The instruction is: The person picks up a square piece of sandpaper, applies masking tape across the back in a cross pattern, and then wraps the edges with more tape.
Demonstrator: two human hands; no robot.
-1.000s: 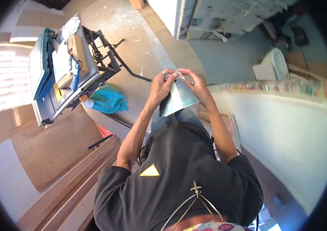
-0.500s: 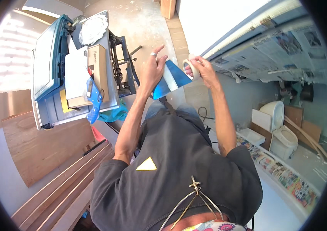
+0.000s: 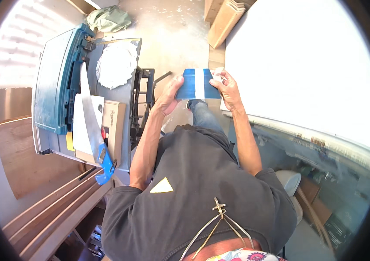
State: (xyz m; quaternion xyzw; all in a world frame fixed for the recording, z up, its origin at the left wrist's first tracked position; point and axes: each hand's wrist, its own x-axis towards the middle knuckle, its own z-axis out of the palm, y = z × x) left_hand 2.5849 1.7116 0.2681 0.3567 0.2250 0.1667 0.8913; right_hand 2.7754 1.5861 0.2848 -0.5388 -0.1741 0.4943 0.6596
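Note:
In front of me, a blue flat trapezoid piece (image 3: 188,85) with a white strip (image 3: 199,85) down its middle is held up between my two hands. My left hand (image 3: 168,96) grips its left edge, thumb on the face toward me. At the opposite edge, my right hand (image 3: 229,90) pinches the piece between thumb and bent fingers. Something pale, likely the roll of tape (image 3: 218,72), shows beside my right fingers; most of it is hidden.
To my left, a workbench holds a teal case (image 3: 56,80), a handsaw (image 3: 92,124) with blue handle, a cardboard box (image 3: 114,126) and a crumpled white sheet (image 3: 116,64). A large white panel (image 3: 302,56) spans the right. Wooden planks (image 3: 58,213) lie lower left.
The blue piece has turned level and risen slightly. My right hand, earlier apart with the roll of tape, now grips the piece's right edge. My view has swung right, and the white panel fills more of it.

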